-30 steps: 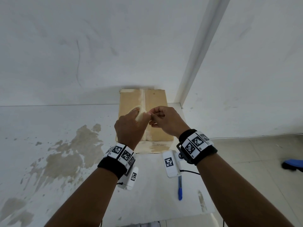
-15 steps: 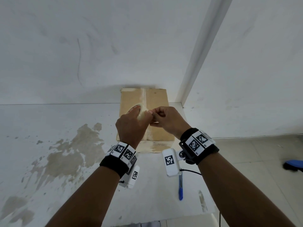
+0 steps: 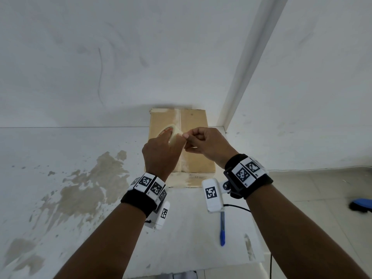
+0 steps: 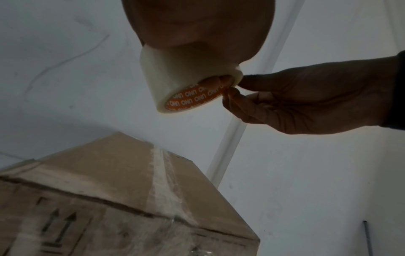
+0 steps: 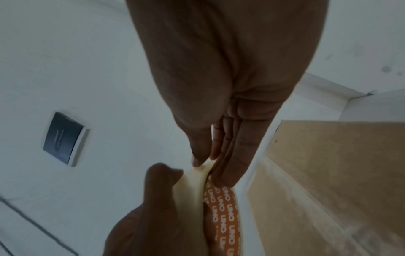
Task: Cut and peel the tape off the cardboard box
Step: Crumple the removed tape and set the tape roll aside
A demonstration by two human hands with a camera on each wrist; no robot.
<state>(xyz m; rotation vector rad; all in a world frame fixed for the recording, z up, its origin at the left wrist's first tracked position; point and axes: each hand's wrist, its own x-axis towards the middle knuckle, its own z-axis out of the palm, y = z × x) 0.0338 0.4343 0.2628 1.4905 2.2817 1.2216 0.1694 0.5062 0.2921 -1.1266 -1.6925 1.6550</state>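
A brown cardboard box (image 3: 194, 125) stands against the wall, with a strip of clear tape (image 3: 177, 117) along its top seam and down its front. Above it my left hand (image 3: 161, 154) grips a roll of clear tape (image 3: 174, 135) with an orange core; its fingers reach into the core (image 4: 192, 97). My right hand (image 3: 205, 141) pinches the roll's outer edge between thumb and fingertips (image 5: 206, 161). In the left wrist view the box (image 4: 98, 173) and its seam tape (image 4: 162, 181) lie below the roll (image 4: 166, 78), untouched by either hand.
A blue pen (image 3: 222, 228) lies on the white stained tabletop (image 3: 80, 178) near the front right edge. The box sits in the corner by a wall pillar (image 3: 247, 67). A dark plate (image 5: 63, 138) is on the wall. A blue object (image 3: 360, 205) lies on the floor.
Both hands have risen a little over the box. The left hand has turned the roll so that its orange core shows above the knuckles; the right hand stays at its edge.
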